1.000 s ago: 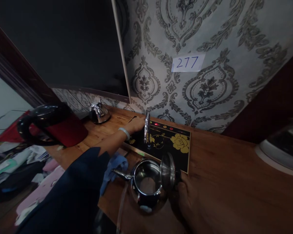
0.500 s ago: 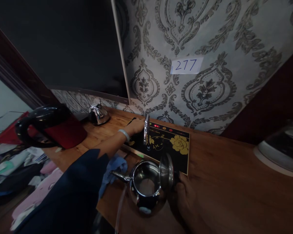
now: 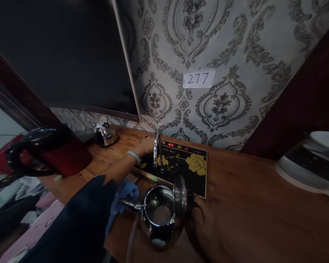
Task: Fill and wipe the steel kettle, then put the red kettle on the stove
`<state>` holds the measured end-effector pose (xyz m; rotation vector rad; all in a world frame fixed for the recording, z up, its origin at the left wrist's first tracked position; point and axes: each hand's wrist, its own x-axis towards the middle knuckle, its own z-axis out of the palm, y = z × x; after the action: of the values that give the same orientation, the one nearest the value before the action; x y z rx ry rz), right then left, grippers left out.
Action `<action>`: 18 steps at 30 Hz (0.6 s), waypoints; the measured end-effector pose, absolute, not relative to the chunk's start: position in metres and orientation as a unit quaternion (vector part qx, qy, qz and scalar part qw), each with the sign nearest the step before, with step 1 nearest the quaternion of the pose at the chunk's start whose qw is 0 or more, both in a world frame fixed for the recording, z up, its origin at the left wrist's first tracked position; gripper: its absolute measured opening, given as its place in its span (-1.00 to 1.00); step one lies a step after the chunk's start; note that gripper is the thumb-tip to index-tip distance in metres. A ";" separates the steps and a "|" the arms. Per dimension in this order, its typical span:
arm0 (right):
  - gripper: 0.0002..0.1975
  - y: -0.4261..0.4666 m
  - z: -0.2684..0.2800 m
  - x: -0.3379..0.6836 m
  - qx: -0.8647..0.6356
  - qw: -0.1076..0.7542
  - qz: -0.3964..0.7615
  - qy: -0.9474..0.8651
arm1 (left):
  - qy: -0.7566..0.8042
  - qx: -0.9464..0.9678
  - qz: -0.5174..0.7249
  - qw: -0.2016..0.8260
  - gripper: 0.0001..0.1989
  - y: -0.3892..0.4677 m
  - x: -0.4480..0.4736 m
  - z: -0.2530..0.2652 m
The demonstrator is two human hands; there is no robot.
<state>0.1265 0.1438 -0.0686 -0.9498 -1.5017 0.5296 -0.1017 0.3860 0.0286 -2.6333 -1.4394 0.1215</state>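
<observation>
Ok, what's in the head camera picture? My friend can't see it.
The right hand holds an open kettle in front of a black panel. The left hand is beside a silver tap; a red jug stands to the left.

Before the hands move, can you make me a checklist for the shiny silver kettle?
1. Right hand gripping the kettle by its handle: ok.
2. Lid up: ok, it stands open on the handle side.
3. Curved tap over the kettle: not ok, its tip shows over the black panel.
4. Water inside: cannot tell, too dark.
5. Left hand fingers placed well: cannot tell, the tap partly hides them.
6. Blue cloth clear of the spout: cannot tell, they overlap in this view.
</observation>
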 end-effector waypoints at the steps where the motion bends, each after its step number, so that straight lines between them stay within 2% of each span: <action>1: -0.62 0.144 -0.069 0.127 -0.410 0.600 0.227 -0.648 | -0.476 -0.876 0.035 0.067 -0.53 0.386 -0.102 0.029; 8: -0.61 0.145 -0.070 0.126 -0.410 0.602 0.228 -0.646 | -0.467 -0.881 0.012 0.074 -0.48 0.392 -0.102 0.022; 18: -0.62 0.143 -0.069 0.127 -0.415 0.596 0.224 -0.650 | -0.440 -0.892 0.022 0.099 -0.65 0.395 -0.099 0.014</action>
<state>0.1275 0.1431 -0.0694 -0.9632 -1.5092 0.5210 -0.0990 0.3946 0.0138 -2.6393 -1.2999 0.0644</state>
